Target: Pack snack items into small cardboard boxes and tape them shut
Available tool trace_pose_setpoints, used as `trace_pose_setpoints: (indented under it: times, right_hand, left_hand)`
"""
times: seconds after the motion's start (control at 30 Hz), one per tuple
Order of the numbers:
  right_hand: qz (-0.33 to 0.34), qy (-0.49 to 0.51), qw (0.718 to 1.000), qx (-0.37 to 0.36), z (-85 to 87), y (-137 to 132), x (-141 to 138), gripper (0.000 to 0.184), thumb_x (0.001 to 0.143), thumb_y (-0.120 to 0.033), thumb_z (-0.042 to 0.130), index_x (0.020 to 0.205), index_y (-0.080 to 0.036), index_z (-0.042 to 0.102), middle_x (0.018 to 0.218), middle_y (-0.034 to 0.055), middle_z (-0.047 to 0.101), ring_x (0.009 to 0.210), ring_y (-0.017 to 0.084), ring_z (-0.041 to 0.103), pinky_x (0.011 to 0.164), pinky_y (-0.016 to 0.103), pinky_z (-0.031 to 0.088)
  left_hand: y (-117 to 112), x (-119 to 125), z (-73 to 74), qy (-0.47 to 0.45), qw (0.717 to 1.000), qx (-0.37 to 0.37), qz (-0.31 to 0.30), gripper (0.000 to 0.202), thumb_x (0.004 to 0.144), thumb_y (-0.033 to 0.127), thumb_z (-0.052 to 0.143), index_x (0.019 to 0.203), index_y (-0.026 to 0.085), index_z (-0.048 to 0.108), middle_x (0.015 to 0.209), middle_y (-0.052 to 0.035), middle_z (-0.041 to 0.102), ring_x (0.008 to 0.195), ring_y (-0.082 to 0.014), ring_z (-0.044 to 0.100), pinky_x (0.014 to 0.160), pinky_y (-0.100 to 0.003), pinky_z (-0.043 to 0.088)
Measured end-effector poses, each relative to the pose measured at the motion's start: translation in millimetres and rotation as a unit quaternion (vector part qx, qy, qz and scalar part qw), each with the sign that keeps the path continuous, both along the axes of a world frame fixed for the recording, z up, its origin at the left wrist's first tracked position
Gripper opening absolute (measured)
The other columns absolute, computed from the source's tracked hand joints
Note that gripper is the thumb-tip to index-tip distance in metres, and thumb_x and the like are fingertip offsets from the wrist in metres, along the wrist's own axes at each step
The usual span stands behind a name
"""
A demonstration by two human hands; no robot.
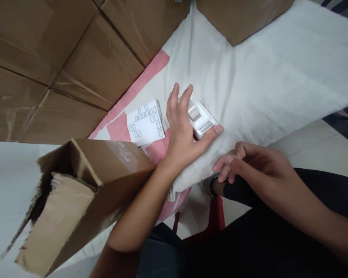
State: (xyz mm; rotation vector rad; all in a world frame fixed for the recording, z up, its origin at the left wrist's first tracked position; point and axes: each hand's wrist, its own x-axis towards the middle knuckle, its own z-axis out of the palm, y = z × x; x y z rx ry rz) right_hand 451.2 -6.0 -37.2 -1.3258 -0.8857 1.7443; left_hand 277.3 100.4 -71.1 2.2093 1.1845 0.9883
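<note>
A small white plastic device (206,125) with two greyish raised panels lies on the white cloth. Over its left side reaches my left hand (181,127), fingers spread and raised, the thumb stretched past the device's near end. Part of the device is hidden behind that hand, and I cannot tell whether they touch. To the right, above my leg, my right hand (249,164) hangs with curled fingers and the thumb against them; nothing shows in it. Left of my left hand lies a folded white paper (146,125) printed with small outlined boxes.
Stacked brown cartons (98,61) rise at the upper left, and another carton (243,17) stands at the far edge. An opened cardboard box (113,166) with torn flaps sits beside my left forearm. White cloth (263,81) covers the surface; something red (216,214) is below it.
</note>
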Motion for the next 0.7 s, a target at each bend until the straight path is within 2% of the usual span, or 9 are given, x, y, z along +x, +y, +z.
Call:
trace_pose_setpoints:
  times: [0.1, 0.23, 0.33, 0.47, 0.63, 0.7]
  right_hand:
    - [0.002, -0.003, 1.000, 0.005, 1.2, -1.4, 0.0, 0.042, 0.090, -0.049, 0.069, 0.067, -0.020, 0.048, 0.082, 0.0049, 0.074, 0.076, 0.018, 0.068, 0.065, 0.028, 0.051]
    - [-0.002, -0.008, 1.000, 0.002, 0.4, -2.5, 2.0, 0.043, 0.090, -0.050, 0.068, 0.066, -0.020, 0.048, 0.080, 0.0051, 0.074, 0.074, 0.018, 0.068, 0.066, 0.029, 0.051]
    - [0.001, -0.005, 1.000, 0.001, -0.3, -2.5, 3.0, 0.044, 0.090, -0.051, 0.068, 0.066, -0.020, 0.048, 0.081, 0.0046, 0.073, 0.072, 0.017, 0.067, 0.069, 0.030, 0.050]
    - [0.008, 0.011, 1.000, -0.003, -1.1, -2.3, 3.5, 0.043, 0.092, -0.050, 0.066, 0.066, -0.020, 0.049, 0.078, 0.0030, 0.072, 0.076, 0.018, 0.068, 0.074, 0.031, 0.051]
    - [0.006, 0.011, 1.000, 0.004, -1.8, -1.6, 4.5, 0.042, 0.089, -0.051, 0.069, 0.066, -0.020, 0.052, 0.079, 0.0037, 0.072, 0.075, 0.020, 0.068, 0.075, 0.033, 0.053]
    - [0.005, 0.002, 1.000, 0.003, -1.7, -1.3, 4.4, 0.042, 0.088, -0.052, 0.070, 0.066, -0.021, 0.052, 0.077, 0.0043, 0.071, 0.073, 0.020, 0.068, 0.074, 0.034, 0.053]
  left_hand:
    - [0.6, -1.0, -0.3, -0.008, 1.000, 0.001, -0.005, 0.069, 0.093, 0.075, 0.041, 0.150, 0.042, 0.022, 0.166, -0.0034, 0.017, 0.159, -0.0271, 0.007, 0.131, -0.055, 0.008]
    - [0.6, 0.0, 1.3, -0.003, 1.000, 0.011, -0.001, 0.072, 0.090, 0.065, 0.058, 0.149, 0.044, 0.020, 0.165, -0.0019, 0.019, 0.158, -0.0274, 0.009, 0.131, -0.058, 0.009]
    - [0.4, 0.3, 2.7, -0.001, 1.000, 0.011, -0.006, 0.072, 0.090, 0.061, 0.060, 0.148, 0.044, 0.021, 0.164, -0.0021, 0.020, 0.158, -0.0278, 0.010, 0.131, -0.057, 0.009]
    - [1.2, -0.9, 1.5, 0.005, 1.000, 0.014, -0.007, 0.074, 0.089, 0.061, 0.062, 0.149, 0.044, 0.021, 0.163, -0.0028, 0.020, 0.157, -0.0264, 0.011, 0.131, -0.054, 0.011]
    - [4.6, -4.3, -2.8, -0.004, 0.999, 0.024, -0.029, 0.085, 0.086, 0.064, 0.065, 0.152, 0.034, 0.021, 0.162, -0.0098, 0.019, 0.157, -0.0295, 0.011, 0.131, -0.051, 0.012]
    - [6.3, -6.2, -3.8, -0.007, 0.999, 0.020, -0.040, 0.087, 0.084, 0.068, 0.064, 0.152, 0.035, 0.021, 0.162, -0.0090, 0.019, 0.157, -0.0307, 0.010, 0.130, -0.049, 0.012]
